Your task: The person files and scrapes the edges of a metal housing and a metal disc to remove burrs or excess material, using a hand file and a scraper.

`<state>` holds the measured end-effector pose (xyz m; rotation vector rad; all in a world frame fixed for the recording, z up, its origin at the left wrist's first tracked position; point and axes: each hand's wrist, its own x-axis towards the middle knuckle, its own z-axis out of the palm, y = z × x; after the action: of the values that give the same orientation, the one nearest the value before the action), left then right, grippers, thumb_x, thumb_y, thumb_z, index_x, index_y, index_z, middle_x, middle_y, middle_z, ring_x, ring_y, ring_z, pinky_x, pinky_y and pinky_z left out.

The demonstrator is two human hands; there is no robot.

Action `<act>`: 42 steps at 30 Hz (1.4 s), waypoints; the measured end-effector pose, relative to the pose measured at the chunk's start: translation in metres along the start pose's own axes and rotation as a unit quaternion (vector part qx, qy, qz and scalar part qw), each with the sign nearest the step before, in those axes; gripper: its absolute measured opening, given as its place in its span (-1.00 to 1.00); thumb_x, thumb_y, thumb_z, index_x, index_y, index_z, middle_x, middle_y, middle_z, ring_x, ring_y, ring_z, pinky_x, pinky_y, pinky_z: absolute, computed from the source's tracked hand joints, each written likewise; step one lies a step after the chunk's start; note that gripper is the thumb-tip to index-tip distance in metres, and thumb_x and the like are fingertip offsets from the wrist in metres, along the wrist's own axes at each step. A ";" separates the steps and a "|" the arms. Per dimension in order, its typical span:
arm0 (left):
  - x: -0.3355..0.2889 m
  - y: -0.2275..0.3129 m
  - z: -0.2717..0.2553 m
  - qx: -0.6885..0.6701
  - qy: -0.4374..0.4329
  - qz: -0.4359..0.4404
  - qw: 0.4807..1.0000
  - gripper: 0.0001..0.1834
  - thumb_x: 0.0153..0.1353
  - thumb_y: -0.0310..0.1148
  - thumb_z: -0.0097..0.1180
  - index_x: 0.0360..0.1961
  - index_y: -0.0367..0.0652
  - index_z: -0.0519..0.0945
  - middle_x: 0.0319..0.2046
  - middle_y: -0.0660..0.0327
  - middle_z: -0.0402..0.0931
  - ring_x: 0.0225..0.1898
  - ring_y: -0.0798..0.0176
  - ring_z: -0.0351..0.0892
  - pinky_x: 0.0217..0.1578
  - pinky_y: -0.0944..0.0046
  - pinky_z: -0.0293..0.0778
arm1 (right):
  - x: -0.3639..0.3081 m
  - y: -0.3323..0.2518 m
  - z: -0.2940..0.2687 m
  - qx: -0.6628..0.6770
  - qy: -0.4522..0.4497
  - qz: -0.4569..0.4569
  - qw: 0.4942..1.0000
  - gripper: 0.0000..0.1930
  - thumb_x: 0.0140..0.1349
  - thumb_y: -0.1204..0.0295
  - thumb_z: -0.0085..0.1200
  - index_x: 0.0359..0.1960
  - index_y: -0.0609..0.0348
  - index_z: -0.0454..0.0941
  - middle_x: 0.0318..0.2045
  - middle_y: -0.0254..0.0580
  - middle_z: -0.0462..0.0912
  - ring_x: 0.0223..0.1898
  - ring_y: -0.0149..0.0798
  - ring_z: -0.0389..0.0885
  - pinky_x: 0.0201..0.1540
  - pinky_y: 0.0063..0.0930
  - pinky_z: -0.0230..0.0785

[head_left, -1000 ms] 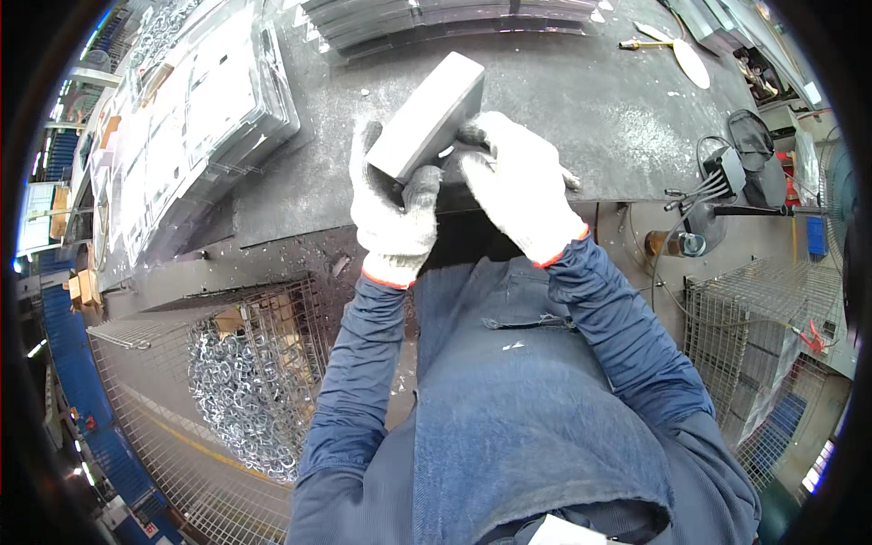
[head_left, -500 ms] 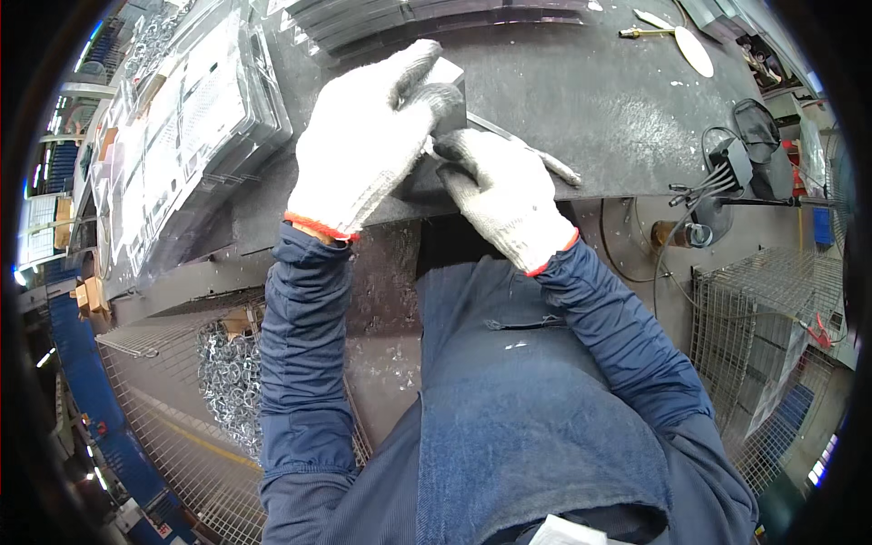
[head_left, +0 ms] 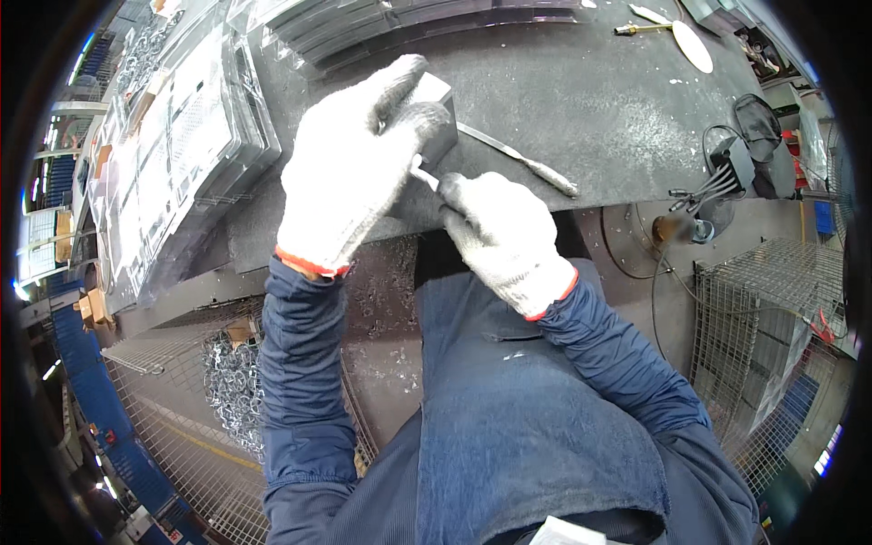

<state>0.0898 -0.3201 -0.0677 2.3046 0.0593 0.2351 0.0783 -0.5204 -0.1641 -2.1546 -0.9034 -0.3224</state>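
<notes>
My left hand (head_left: 341,163), in a white knit glove with dark-stained fingertips, is closed around a grey box-shaped block (head_left: 441,118) near the front edge of the workbench. Most of that block lies hidden behind the glove. My right hand (head_left: 509,238), gloved alike, pinches a thin white strip (head_left: 425,175). The strip spans the small gap to my left hand; whether it is fixed to the block I cannot tell. Just right of the block, a long flat tool with a wrapped handle (head_left: 548,175) lies on the dark benchtop (head_left: 581,100).
Stacked clear-wrapped panels (head_left: 195,127) stand at the left, with more wrapped pieces (head_left: 400,27) along the back. A white oval object (head_left: 693,47) lies far right. Cables (head_left: 713,182) hang at the bench's right edge. Wire cages (head_left: 763,300) flank me; the left one holds metal rings (head_left: 232,386).
My right hand has drawn down and to the right, away from my left hand, and more of the white strip shows between them. The block has shifted slightly left.
</notes>
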 end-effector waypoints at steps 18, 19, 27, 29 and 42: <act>0.003 -0.001 0.000 -0.024 0.007 -0.023 0.999 -0.42 0.46 -0.32 0.34 0.44 -0.34 0.60 0.07 0.05 0.81 -0.02 0.36 0.76 0.05 0.34 0.65 | 0.003 0.011 0.006 0.019 0.020 -0.015 1.000 -0.66 0.23 0.42 0.38 0.06 -0.01 0.71 -0.40 -0.22 0.55 -0.42 -0.14 0.63 -0.38 -0.26 0.48; 0.004 -0.001 0.001 -0.021 0.007 -0.021 1.000 -0.42 0.46 -0.33 0.34 0.44 -0.34 0.61 0.08 0.04 0.81 -0.02 0.35 0.76 0.06 0.33 0.65 | 0.008 0.013 0.009 0.018 0.020 -0.012 1.000 -0.66 0.23 0.42 0.38 0.06 -0.01 0.71 -0.40 -0.22 0.55 -0.42 -0.14 0.63 -0.38 -0.26 0.48; 0.007 -0.006 -0.003 -0.020 0.017 0.006 1.000 -0.41 0.43 -0.33 0.35 0.43 -0.35 0.62 0.07 0.03 0.81 -0.03 0.36 0.76 0.06 0.32 0.65 | 0.005 0.002 -0.002 -0.038 -0.047 -0.010 0.998 -0.69 0.24 0.36 0.41 0.00 0.03 0.69 -0.44 -0.28 0.51 -0.53 -0.22 0.59 -0.46 -0.30 0.46; 0.004 0.002 -0.001 -0.044 0.002 -0.041 0.998 -0.41 0.42 -0.34 0.36 0.43 -0.35 0.62 0.06 0.03 0.81 -0.04 0.36 0.77 0.05 0.33 0.66 | 0.007 0.002 -0.008 -0.066 -0.035 -0.031 0.997 -0.72 0.27 0.37 0.37 0.01 0.03 0.69 -0.45 -0.27 0.52 -0.51 -0.21 0.61 -0.45 -0.28 0.47; 0.006 0.009 -0.002 -0.092 0.000 -0.080 0.993 -0.41 0.38 -0.38 0.39 0.40 -0.36 0.63 0.16 -0.02 0.78 0.09 0.29 0.75 0.16 0.28 0.63 | 0.021 0.017 0.014 -0.038 0.028 -0.079 0.996 -0.83 0.36 0.38 0.29 -0.05 0.02 0.68 -0.47 -0.25 0.57 -0.54 -0.16 0.61 -0.48 -0.24 0.47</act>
<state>0.0949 -0.3244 -0.0586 2.1046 0.2131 0.1524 0.1047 -0.5075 -0.1725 -2.1355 -1.0471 -0.5001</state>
